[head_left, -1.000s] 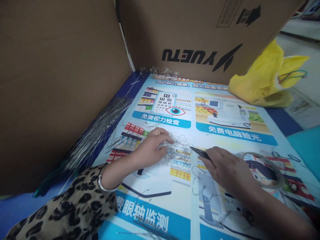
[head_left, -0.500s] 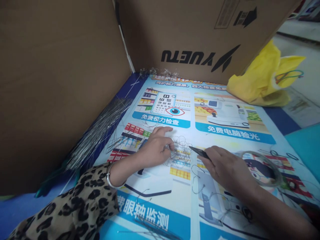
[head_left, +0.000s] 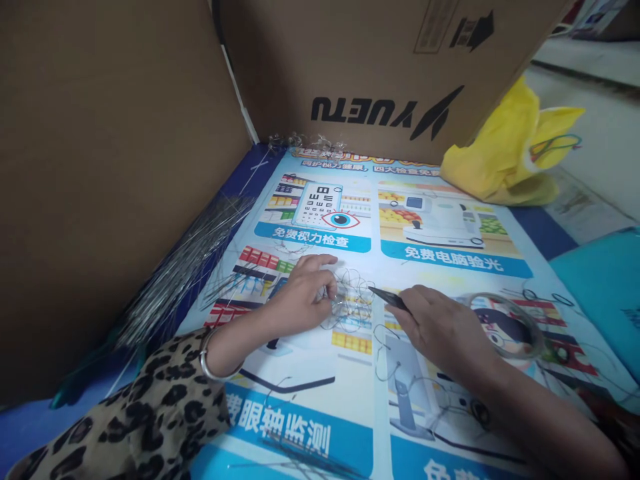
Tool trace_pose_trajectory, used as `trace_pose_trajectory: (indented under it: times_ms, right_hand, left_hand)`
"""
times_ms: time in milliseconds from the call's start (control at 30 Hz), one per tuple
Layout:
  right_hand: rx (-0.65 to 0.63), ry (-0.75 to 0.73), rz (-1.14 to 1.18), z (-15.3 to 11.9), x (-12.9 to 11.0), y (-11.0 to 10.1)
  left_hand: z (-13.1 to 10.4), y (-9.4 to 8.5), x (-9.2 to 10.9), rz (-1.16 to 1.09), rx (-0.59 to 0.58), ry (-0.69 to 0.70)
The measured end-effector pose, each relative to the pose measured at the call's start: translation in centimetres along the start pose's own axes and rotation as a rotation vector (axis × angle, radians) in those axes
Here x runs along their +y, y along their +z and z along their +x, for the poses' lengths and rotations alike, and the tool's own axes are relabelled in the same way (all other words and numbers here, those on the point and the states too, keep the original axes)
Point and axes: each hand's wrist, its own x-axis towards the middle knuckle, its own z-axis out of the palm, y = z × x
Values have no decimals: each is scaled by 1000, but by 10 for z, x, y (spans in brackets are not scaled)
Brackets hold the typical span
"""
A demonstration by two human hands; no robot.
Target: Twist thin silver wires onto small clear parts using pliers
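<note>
My left hand [head_left: 303,293] has its thumb and index finger closed at the edge of a loose tangle of thin wire loops [head_left: 353,303]. The other fingers stretch forward above the poster. In my right hand [head_left: 443,330] is a pair of dark, pointed pliers [head_left: 387,297], their handles hidden by the palm. The tip points left and lies at the right edge of the wire tangle. Bent pieces of wire [head_left: 387,353] lie on the poster between the hands and my body.
A bundle of straight wires [head_left: 185,267] lies left, beside a cardboard box wall [head_left: 110,167]. A clear tape roll [head_left: 533,333] lies by my right forearm. Behind are a yellow bag [head_left: 495,167] and small wire pieces [head_left: 320,147]. The printed poster [head_left: 377,267] covers the surface.
The whole scene has shifted slightly left in view as the camera turned. Both hands stay almost in place against the wire tangle, with the pliers' tip still at its right edge.
</note>
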Motion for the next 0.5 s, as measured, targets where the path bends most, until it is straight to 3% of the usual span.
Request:
trace_pose_trajectory:
  times_ms: [500]
  right_hand:
    - [-68,85,-12,3,-2,1]
  left_hand:
    - [-4,1,0,-197,71,-45]
